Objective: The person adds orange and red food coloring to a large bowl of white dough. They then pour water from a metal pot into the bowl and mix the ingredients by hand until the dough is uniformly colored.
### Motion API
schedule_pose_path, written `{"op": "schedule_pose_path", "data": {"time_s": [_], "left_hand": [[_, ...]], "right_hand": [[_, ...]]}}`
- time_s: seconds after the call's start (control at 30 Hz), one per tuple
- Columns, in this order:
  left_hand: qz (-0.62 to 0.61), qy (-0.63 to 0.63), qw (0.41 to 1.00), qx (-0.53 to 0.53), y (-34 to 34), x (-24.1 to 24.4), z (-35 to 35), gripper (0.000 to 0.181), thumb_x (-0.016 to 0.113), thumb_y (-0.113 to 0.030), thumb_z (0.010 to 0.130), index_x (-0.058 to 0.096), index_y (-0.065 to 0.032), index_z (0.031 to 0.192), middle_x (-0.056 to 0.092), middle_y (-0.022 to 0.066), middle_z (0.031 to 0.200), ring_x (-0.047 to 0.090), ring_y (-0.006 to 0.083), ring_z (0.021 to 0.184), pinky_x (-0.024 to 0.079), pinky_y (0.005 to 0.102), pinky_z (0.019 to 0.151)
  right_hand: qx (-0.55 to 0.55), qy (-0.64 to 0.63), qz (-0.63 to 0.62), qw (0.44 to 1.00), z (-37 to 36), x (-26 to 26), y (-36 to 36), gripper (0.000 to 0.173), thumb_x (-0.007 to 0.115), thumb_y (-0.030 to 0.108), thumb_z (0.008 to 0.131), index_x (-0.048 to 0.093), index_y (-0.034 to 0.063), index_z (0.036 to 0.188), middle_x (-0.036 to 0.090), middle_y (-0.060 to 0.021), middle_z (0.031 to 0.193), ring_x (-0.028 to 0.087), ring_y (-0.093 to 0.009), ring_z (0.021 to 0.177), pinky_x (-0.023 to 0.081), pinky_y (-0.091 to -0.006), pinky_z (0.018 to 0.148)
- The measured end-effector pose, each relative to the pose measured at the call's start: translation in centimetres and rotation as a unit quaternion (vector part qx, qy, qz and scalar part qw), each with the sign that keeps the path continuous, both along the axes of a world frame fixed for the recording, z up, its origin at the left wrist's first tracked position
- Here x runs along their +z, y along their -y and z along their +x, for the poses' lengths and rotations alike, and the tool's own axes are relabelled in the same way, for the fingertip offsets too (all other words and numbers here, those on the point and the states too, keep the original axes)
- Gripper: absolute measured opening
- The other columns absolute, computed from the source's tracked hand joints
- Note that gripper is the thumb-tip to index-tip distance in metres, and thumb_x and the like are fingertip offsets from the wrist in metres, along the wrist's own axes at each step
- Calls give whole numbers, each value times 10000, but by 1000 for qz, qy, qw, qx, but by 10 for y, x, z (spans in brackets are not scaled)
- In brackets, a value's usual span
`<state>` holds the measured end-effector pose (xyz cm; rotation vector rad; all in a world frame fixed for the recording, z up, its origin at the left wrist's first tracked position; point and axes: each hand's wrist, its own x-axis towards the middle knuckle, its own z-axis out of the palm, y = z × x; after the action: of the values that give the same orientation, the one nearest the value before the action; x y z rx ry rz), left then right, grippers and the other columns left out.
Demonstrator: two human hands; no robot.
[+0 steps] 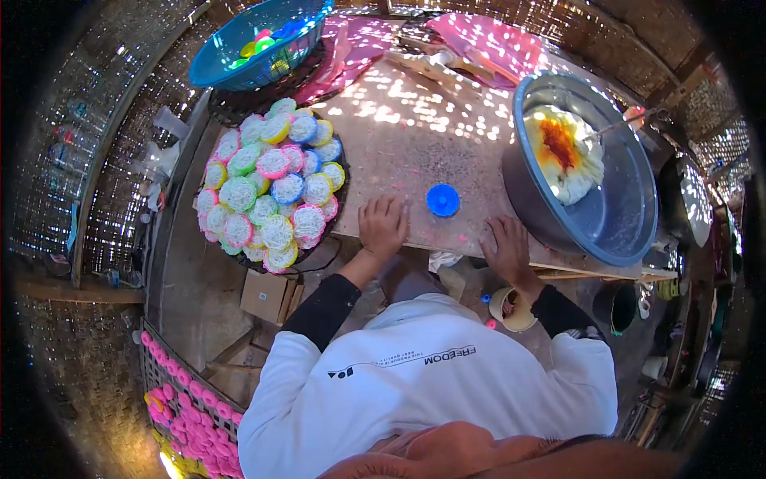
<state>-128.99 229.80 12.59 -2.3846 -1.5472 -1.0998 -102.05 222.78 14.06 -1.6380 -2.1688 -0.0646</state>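
Observation:
My left hand (383,226) rests palm down on the near edge of a wooden table (383,149), fingers a little apart and holding nothing. Farther right, my right hand (506,246) lies on the same edge, fingers spread, also holding nothing. Between and just beyond the two hands sits a small round blue plastic mold (443,200) with a fluted rim. Left of my left hand is a heap of small colored plastic molds (273,163) filled with white, stringy material. Near my right hand stands a large grey-blue tub (622,209) holding a pale mass (577,173) with an orange-red patch.
A blue plastic basket (206,66) with colored molds stands at the back left. Pink plastic sheeting (488,39) and wooden pieces lie at the back. A cardboard box (263,296) and a pale bucket (514,320) are below the table. Pink rings (200,425) lie on a lattice rack, lower left.

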Motion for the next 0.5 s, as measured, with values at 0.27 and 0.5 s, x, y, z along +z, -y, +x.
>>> {"op": "schedule_pose_path", "data": {"time_s": [0.27, 0.5], "left_hand": [[-5, -5, 1000, 0, 0, -2, 1, 232, 566, -216, 760, 575, -91, 955, 554, 58, 926, 513, 256, 856, 376, 397, 745], [-22, -1, 1000, 3, -1, -4, 0, 260, 565, -217, 757, 567, -96, 987, 551, 59, 949, 507, 257, 891, 374, 400, 764]], "right_hand": [[-3, -9, 0, 1000, 2, -7, 2, 402, 596, 232, 758, 509, 47, 1104, 463, -165, 1084, 434, -341, 1026, 343, -433, 899], [-8, -15, 12, 1000, 0, -8, 2, 394, 606, 214, 748, 520, 39, 1091, 470, -162, 1076, 444, -336, 1014, 349, -431, 894]]}}
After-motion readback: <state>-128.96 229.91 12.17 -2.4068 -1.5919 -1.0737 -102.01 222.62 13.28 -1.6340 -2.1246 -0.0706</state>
